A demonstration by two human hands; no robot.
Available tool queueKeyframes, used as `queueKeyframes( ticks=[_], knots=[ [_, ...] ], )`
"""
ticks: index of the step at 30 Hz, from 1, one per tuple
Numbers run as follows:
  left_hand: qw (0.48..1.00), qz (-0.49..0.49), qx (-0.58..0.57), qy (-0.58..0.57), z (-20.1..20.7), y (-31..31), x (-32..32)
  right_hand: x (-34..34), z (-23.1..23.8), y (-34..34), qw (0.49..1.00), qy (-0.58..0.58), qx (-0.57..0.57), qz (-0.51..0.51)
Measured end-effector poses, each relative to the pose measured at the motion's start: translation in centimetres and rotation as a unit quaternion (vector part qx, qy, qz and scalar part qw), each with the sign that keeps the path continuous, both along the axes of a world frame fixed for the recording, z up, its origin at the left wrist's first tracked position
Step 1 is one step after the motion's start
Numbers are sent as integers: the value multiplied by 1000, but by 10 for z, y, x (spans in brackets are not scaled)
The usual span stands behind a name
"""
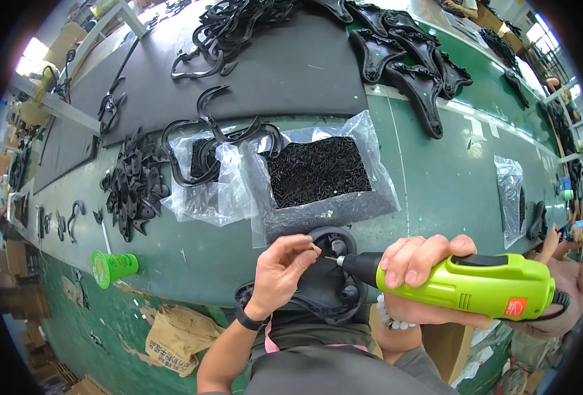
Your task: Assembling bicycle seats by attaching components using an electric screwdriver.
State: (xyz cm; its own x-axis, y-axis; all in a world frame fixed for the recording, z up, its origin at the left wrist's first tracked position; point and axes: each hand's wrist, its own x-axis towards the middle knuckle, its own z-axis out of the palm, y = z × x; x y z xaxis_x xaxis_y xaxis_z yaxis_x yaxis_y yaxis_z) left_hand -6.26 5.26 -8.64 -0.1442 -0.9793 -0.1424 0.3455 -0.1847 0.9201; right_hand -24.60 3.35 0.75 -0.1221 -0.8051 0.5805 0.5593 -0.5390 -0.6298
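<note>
My right hand (415, 276) is wrapped round a lime-green electric screwdriver (476, 284), which lies level with its bit pointing left. The bit's tip is close to the fingers of my left hand (283, 266). Thumb and forefinger of that hand are pinched together; whatever small thing they hold, if any, is too small to make out. Beneath both hands, at the table's near edge, lies a black moulded plastic part (334, 299) with a raised rim and round bosses. My hands and the screwdriver cover some of it.
Just beyond stands a clear plastic bag (387, 191) of small black screws. Curved black strips (206, 155) lie over a second bag. To the left are a heap of small black pieces (133, 187) and a green cup (113, 266). Black saddle-shaped shells (416, 85) are piled far right.
</note>
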Motion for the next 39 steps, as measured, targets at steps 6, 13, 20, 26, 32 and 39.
queueKeyframes(
  ticks=[6, 13, 20, 26, 32, 39],
  knots=[
    [997, -46, -59, 24, -4, 6, 3, 7, -7, -1, 996, -68, 39, 48],
    [957, -174, 67, 224, -4, 6, 21, 5, -10, -1, 981, -145, 101, 86],
    [899, 35, -198, -388, -1, -3, 29, 10, -18, -6, 997, -35, 25, 64],
    [966, -72, 15, -246, -23, -1, 23, 34, -35, -16, 996, 55, 29, 61],
    [976, -89, 52, -193, -28, -2, 23, 43, -44, -14, 990, 39, 131, 23],
    [984, -108, 114, -80, -38, -2, 26, 39, -50, -20, 977, 139, 109, 117]
  ],
)
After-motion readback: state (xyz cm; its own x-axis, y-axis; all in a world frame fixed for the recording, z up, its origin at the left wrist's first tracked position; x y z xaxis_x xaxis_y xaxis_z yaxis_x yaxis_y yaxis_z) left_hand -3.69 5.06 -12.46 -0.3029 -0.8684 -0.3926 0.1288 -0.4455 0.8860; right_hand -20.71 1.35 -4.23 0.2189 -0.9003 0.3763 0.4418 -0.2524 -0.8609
